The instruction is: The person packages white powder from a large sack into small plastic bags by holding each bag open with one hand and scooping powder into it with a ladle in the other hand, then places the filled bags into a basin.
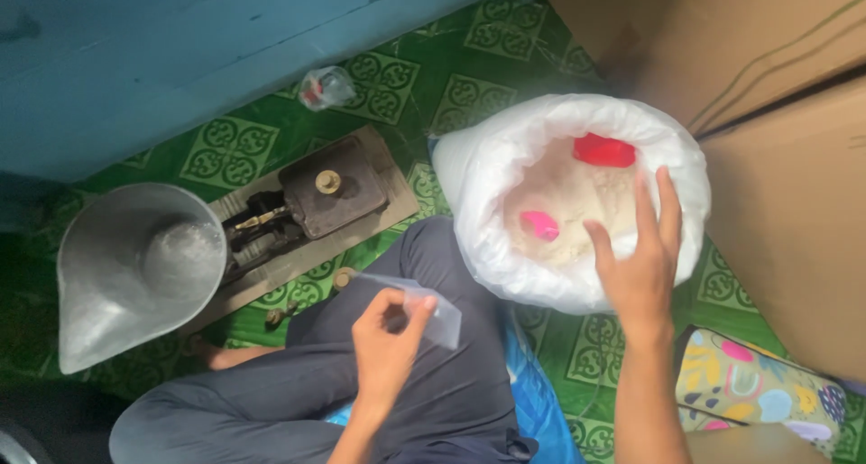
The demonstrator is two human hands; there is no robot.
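Head view: the person is sitting cross-legged on a green patterned mat and looking down at both hands.
Left hand (386, 342): it is pinching a small clear bag (419, 306) by its edge, with thumb and fingers closed on the plastic, over the lap.
Bag: it is lying flat and slanted, its long side running from upper left to lower right, and it is looking empty.
Right hand (642, 261): it is spread open with fingers apart, holding nothing, and hovering over the near rim of the sack (487, 157).
Sack: it is standing open to the right of the knee, with pale powder (577, 202) inside.
Scoops: a red scoop (604, 150) is lying at the far side of the powder, and a pink scoop (539, 224) is lying nearer, just left of the right hand's thumb.
Nearer hand: the right hand is much closer to the sack and both scoops; the left hand is well apart from them.
Scale (311, 202): it is sitting to the left with a metal pan (108, 275) on it, beyond the left hand.
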